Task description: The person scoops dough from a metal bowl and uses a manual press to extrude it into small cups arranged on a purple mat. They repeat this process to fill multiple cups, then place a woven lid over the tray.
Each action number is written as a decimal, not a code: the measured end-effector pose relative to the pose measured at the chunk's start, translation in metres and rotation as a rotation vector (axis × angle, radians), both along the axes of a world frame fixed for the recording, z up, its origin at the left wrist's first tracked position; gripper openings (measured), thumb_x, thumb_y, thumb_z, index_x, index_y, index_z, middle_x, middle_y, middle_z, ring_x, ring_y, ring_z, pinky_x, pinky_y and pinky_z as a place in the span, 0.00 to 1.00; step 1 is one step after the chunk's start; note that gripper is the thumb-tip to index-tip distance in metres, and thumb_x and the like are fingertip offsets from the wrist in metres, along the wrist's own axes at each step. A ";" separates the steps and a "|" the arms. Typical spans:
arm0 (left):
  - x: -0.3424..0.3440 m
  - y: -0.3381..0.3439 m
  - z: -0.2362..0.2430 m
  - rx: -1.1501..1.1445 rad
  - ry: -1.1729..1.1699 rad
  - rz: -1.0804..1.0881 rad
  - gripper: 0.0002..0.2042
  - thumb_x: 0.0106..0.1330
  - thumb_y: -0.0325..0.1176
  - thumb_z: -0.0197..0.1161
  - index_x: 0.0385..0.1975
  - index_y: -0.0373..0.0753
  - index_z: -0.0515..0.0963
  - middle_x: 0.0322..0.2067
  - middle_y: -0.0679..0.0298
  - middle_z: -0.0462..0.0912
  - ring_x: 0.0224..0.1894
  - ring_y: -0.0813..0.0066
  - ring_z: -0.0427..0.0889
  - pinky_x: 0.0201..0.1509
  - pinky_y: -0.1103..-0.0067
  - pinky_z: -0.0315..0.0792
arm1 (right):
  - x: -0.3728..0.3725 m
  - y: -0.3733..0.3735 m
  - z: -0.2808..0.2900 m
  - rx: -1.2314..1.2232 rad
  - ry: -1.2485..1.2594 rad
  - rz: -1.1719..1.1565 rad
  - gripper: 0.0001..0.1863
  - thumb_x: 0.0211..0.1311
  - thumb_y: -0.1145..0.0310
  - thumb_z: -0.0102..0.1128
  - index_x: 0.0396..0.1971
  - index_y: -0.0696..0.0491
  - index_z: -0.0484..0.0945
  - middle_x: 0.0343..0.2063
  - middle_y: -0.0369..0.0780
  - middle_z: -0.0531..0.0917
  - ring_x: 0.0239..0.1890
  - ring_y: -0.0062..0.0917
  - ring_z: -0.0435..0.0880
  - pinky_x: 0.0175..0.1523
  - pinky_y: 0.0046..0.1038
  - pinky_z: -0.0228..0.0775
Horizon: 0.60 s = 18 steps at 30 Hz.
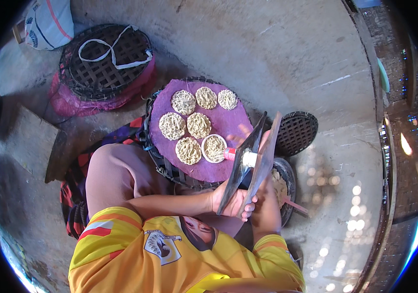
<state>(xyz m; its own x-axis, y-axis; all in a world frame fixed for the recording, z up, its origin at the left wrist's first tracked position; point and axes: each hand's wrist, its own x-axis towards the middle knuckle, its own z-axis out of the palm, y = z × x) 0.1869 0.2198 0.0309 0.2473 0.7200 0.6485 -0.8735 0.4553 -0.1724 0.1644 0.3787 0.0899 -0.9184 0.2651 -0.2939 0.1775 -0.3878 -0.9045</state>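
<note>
My left hand (237, 199) is closed round the near ends of a hand press with two dark wooden boards (266, 161). A red and white cylinder (249, 158) sits between the boards, its red end toward the noodles. My right hand (240, 135) is at the press's far end, its fingers wrapped round the boards, partly hidden and blurred. Close to the red end, a pale ring (214, 148) holds a round of dough strands. Several more noodle-like rounds (198, 125) lie on a purple cloth (223, 122) over a round woven basket (149, 124).
At right stand a dark woven lid (296, 133) and a bowl of pale crumbly stuff (279, 181) with a pink-handled tool (294, 205). Another basket (104, 61) with a white strap is at upper left, near a white sack (48, 24). A concrete wall (292, 58) curves behind.
</note>
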 end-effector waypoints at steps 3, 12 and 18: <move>-0.009 0.001 0.000 0.022 -0.070 0.019 0.30 0.61 0.61 0.41 0.41 0.37 0.71 0.29 0.57 0.73 0.33 0.58 0.73 0.45 0.62 0.66 | 0.010 -0.012 -0.042 -0.103 0.065 0.045 0.46 0.50 0.34 0.46 0.59 0.58 0.56 0.49 0.51 0.71 0.43 0.34 0.76 0.46 0.32 0.71; -0.028 0.004 0.003 0.086 -0.051 0.062 0.38 0.55 0.68 0.44 0.48 0.34 0.69 0.32 0.52 0.74 0.37 0.55 0.75 0.49 0.59 0.67 | 0.000 -0.005 -0.090 0.107 0.263 0.010 0.41 0.54 0.51 0.55 0.63 0.55 0.48 0.56 0.50 0.64 0.47 0.28 0.74 0.46 0.26 0.72; 0.000 -0.001 0.013 0.179 0.093 -0.028 0.42 0.52 0.72 0.39 0.47 0.34 0.69 0.30 0.52 0.73 0.36 0.58 0.74 0.44 0.63 0.69 | 0.000 -0.003 -0.070 1.189 0.108 0.227 0.57 0.42 0.51 0.69 0.65 0.55 0.41 0.59 0.51 0.61 0.56 0.34 0.66 0.53 0.35 0.63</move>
